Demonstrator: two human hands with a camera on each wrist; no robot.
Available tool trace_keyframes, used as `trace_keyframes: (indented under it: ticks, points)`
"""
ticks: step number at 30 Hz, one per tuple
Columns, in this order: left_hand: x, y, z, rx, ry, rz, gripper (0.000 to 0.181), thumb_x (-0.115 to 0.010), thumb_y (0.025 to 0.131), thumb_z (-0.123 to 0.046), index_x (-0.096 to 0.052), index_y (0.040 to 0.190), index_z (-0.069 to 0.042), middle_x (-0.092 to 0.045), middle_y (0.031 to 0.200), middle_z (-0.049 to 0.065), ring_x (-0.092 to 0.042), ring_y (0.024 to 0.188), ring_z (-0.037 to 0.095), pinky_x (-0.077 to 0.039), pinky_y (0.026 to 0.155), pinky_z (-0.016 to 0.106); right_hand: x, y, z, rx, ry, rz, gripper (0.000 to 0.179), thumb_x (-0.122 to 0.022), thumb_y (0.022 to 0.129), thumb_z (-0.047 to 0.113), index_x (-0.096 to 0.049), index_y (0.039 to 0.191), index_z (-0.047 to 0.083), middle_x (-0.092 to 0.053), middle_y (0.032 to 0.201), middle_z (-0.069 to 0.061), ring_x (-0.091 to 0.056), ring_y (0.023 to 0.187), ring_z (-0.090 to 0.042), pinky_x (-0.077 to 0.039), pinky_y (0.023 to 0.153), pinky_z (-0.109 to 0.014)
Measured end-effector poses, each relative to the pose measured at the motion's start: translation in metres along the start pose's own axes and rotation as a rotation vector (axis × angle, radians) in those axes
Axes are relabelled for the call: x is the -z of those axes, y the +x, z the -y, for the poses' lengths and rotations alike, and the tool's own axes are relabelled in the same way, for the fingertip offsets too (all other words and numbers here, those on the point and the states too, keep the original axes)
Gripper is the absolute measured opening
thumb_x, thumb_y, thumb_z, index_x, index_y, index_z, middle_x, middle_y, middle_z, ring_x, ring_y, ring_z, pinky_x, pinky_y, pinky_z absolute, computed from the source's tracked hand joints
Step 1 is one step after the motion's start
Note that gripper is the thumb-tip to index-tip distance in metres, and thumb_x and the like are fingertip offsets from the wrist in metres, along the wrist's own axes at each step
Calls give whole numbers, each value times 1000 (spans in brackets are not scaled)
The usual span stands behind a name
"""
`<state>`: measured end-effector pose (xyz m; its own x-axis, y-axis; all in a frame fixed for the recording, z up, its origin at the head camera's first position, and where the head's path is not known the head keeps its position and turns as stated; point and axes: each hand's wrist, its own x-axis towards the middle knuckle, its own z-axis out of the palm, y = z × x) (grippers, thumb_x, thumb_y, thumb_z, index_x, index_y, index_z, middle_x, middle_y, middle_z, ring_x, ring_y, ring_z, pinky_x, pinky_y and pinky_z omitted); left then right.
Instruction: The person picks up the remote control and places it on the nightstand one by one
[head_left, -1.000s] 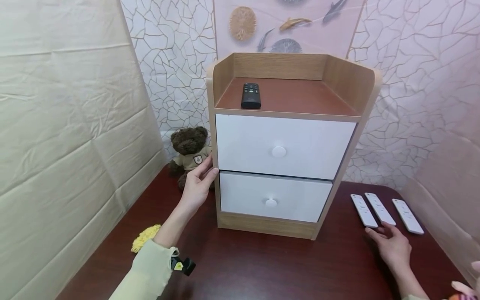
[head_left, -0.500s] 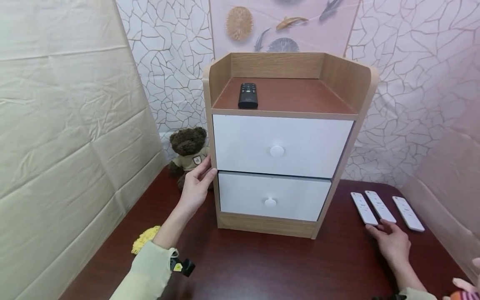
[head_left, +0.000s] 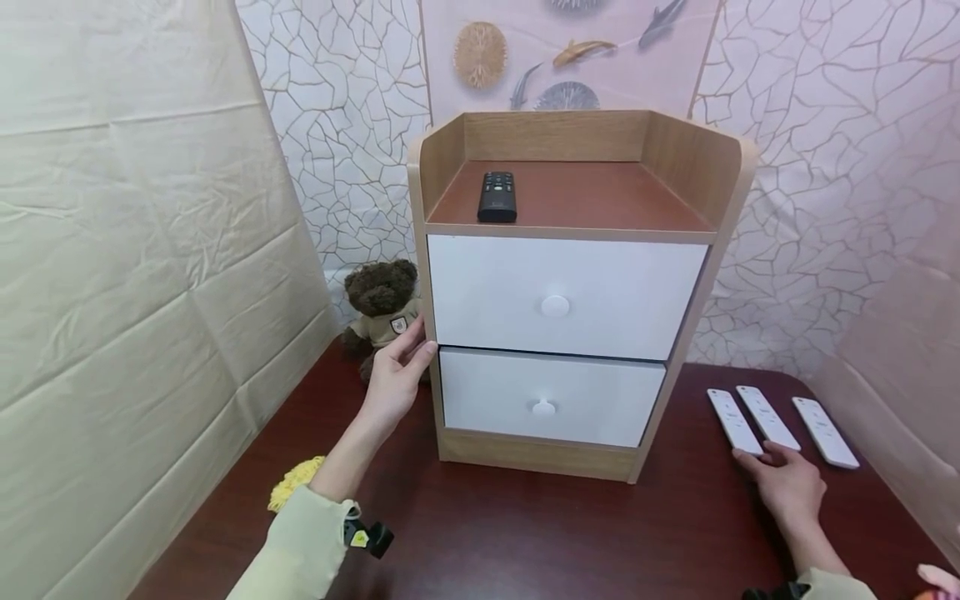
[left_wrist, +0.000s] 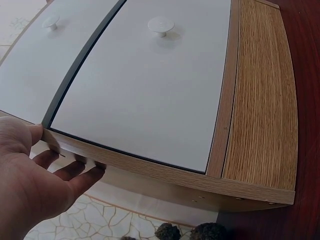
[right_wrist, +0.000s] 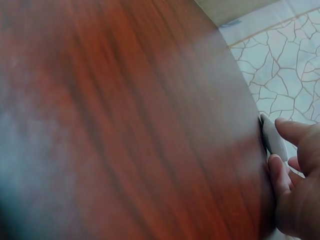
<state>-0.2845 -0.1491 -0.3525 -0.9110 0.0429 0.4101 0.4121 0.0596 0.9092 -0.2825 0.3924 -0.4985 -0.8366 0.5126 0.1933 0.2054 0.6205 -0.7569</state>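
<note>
Standing on reddish-brown table (head_left: 525,533), drawer cabinet (head_left: 555,267) before crackle-patterned backdrop (head_left: 817,208).

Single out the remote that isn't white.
The black remote lying on the cabinet's top; the other three remotes are white and lie on the table near the right hand.

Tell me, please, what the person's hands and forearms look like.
The left hand is bare, with a pale green sleeve and a black wrist device bearing a yellow marking. The right hand is also bare, with a similar pale sleeve and a black item at the wrist, cut off by the frame's edge.
</note>
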Motion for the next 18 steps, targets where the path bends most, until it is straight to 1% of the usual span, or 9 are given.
trace_keyframes:
  ticks: [3,9,13,18]
  points:
    - [0,-1,0,1,4,5,58,-55,108,-10,-31,159,-1,-33,163,16,-35,148,27,-34,117,44,-2,0,0,-2,2,-2,63,-78,91,30,-57,131,-14,-67,110,-33,-45,119,-54,-25,108,-61]
    - [-1,-1,-2,-3,2,0,57,-55,108,-9,-32,159,-1,-33,162,17,-36,147,28,-34,117,43,-4,2,2,-7,6,-10,63,-79,90,30,-58,127,-17,-67,105,-33,-46,116,-54,-23,109,-62]
    - [-1,0,-2,-8,3,-4,57,-55,107,-9,-32,159,-1,-34,162,17,-37,146,28,-35,116,42,-5,6,5,4,-6,-26,64,-79,89,31,-59,125,-18,-69,100,-33,-49,113,-54,-23,108,-62]
    - [-2,-1,-2,-11,9,-7,56,-55,108,-10,-33,159,-1,-34,162,15,-37,147,26,-35,117,42,-8,4,5,2,-25,-41,65,-79,88,32,-60,124,-18,-69,100,-33,-48,112,-56,-25,106,-62]
